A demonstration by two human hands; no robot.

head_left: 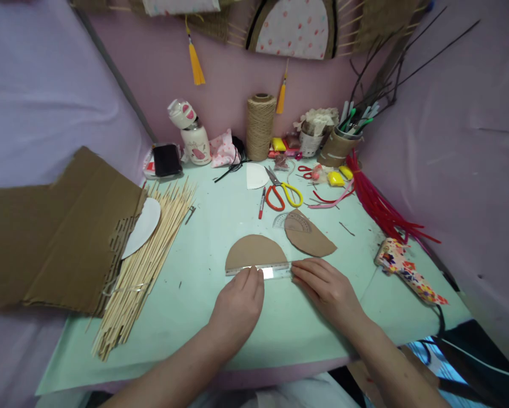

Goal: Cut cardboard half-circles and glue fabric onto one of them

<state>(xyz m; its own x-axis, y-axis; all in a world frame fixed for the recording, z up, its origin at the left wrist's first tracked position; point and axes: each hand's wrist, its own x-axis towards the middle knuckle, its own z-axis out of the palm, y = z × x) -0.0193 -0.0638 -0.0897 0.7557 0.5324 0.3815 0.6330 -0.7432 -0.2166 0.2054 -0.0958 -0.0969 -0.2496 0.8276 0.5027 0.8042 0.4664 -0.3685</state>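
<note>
left hand (240, 300) with bunched fingertips on a clear ruler (275, 272), right hand (329, 292) with fingertips at its right end; cannot tell whether pinching or only pressing. under the ruler, flat on the mint-green tabletop (297, 334): a brown cardboard semicircle (257, 249), straight edge nearest. at back right, a round brown pot (337, 149) of white and green pen-like sticks (369, 115) and bare twigs (437, 54); just beside, a pale cup (310, 144) of cream lace (320, 119).
</note>
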